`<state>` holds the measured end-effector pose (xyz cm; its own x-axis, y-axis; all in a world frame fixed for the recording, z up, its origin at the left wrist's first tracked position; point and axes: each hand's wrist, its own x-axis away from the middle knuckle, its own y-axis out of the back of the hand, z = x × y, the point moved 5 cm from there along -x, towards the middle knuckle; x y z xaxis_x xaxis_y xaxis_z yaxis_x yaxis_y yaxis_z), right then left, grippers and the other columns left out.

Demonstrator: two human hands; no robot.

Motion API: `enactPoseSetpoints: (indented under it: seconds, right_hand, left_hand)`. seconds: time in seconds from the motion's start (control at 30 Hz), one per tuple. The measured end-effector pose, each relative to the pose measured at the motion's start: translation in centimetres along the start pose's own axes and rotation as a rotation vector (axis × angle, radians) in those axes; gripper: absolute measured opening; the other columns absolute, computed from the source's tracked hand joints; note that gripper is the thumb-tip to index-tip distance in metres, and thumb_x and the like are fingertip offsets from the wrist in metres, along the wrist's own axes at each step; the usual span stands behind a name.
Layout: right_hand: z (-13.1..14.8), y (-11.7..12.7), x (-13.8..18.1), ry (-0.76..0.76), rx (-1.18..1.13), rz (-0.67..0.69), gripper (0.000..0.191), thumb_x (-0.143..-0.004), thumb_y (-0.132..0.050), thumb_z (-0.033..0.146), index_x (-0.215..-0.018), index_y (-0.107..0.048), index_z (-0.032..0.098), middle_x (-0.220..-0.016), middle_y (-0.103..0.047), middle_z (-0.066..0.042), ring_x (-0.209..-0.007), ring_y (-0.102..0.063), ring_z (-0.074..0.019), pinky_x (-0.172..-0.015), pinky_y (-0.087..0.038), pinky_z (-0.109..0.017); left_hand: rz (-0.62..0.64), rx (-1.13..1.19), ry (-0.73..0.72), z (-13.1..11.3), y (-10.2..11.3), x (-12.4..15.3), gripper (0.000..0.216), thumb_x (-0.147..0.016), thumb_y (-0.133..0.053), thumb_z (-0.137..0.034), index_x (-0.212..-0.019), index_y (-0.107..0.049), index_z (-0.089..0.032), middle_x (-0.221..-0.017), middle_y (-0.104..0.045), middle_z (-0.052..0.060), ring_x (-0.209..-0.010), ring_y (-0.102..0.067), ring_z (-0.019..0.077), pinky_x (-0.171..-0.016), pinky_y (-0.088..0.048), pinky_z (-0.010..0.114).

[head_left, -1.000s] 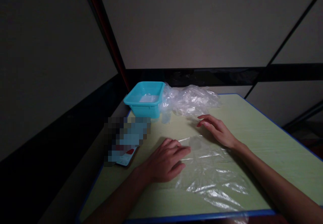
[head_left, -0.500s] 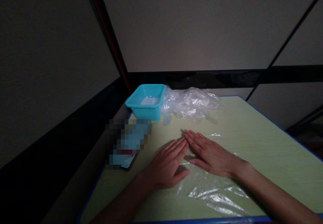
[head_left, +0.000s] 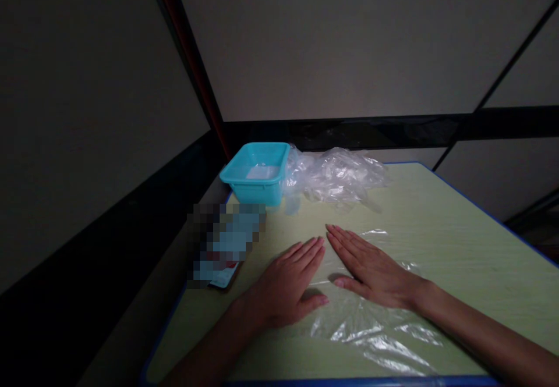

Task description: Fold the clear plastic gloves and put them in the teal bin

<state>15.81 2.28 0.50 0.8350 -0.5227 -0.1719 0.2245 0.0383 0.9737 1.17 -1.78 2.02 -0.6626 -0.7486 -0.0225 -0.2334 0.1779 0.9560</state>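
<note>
A clear plastic sheet or bag lies flat on the pale green table. My left hand rests palm down on its left edge, fingers stretched out and together. My right hand lies flat on the sheet beside it, fingers straight and pointing up-left. The fingertips of the two hands nearly meet. Neither hand grips anything.
A turquoise plastic tub stands at the table's far left corner. A heap of crumpled clear plastic lies to its right. A blurred-out flat item sits at the left edge. Dark walls surround the table.
My right hand moved from the sheet's far edge back and leftward, flattening beside the left hand. My left hand's fingers straightened out flat.
</note>
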Motion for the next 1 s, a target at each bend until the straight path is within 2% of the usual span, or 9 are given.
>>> enactPoseSetpoints:
  seconds: [0.17, 0.33, 0.53, 0.83, 1.0]
  right_hand:
    - [0.0, 0.2, -0.1, 0.007, 0.009, -0.032, 0.078, -0.086, -0.036, 0.054, -0.142, -0.001, 0.013, -0.145, -0.01, -0.014, -0.132, -0.016, -0.0262, -0.107, -0.024, -0.041]
    - [0.1, 0.2, -0.1, 0.0, 0.018, -0.009, 0.078, -0.087, -0.035, 0.055, -0.142, -0.003, 0.011, -0.145, -0.011, -0.015, -0.132, -0.016, -0.0268, -0.107, -0.025, -0.042]
    - [0.0, 0.3, -0.1, 0.003, 0.01, -0.009, 0.078, -0.086, -0.036, 0.055, -0.142, -0.004, 0.011, -0.145, -0.013, -0.015, -0.132, -0.016, -0.0271, -0.107, -0.025, -0.042]
    - [-0.1, 0.3, -0.1, -0.01, -0.028, -0.008, 0.074, -0.087, -0.036, 0.052, -0.142, -0.002, 0.016, -0.146, -0.01, -0.012, -0.132, -0.014, -0.0271, -0.107, -0.024, -0.044]
    - [-0.4, 0.4, 0.0, -0.024, -0.051, 0.071, 0.072, -0.089, -0.034, 0.05, -0.142, 0.0, 0.015, -0.146, -0.008, -0.013, -0.133, -0.011, -0.0268, -0.107, -0.019, -0.047]
  left_hand:
    - [0.001, 0.023, 0.062, 1.0, -0.1, 1.4, 0.07, -0.084, -0.048, -0.042, -0.14, -0.015, -0.016, -0.147, -0.012, 0.011, -0.135, -0.011, 0.0213, -0.109, -0.016, 0.039]
    - [-0.013, 0.001, 0.128, 1.6, 0.0, 3.0, 0.069, -0.087, -0.044, -0.041, -0.141, -0.007, -0.02, -0.148, -0.009, 0.008, -0.135, -0.01, 0.0195, -0.109, -0.017, 0.038]
    - [-0.03, -0.047, 0.224, 1.8, 0.1, 4.0, 0.066, -0.087, -0.043, -0.038, -0.141, -0.011, -0.018, -0.147, -0.014, 0.008, -0.134, -0.013, 0.019, -0.108, -0.02, 0.037]
    - [-0.062, -0.063, 0.224, 1.9, -0.2, 4.0, 0.059, -0.089, -0.039, -0.034, -0.14, -0.013, -0.019, -0.147, -0.014, 0.006, -0.134, -0.013, 0.0171, -0.108, -0.019, 0.036]
    - [-0.068, -0.073, 0.216, 1.8, -0.2, 4.0, 0.058, -0.09, -0.037, -0.031, -0.14, -0.012, -0.018, -0.148, -0.014, 0.005, -0.135, -0.012, 0.0165, -0.109, -0.017, 0.035]
